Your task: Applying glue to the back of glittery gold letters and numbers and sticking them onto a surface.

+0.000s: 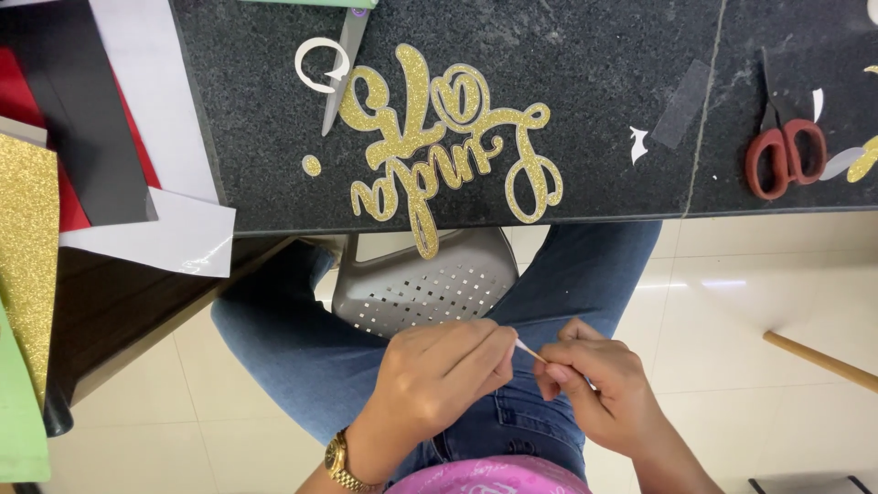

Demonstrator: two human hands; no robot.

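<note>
Over my lap, my left hand (439,370) and my right hand (594,389) meet and pinch a thin pale stick (529,351) between their fingertips. A gold watch (338,462) sits on my left wrist. Above them, on the dark stone table (594,64), lies a gold glitter cut-out of looping script (439,137), one tail of it hanging over the table's front edge. Neither hand touches the cut-out.
Red-handled scissors (782,151) lie at the table's right, a second pair with a grey blade (340,69) at the top. White, black, red and gold glitter sheets (27,247) pile up at the left. A grey perforated stool (425,284) shows between my knees. A wooden stick (819,361) lies on the tiled floor.
</note>
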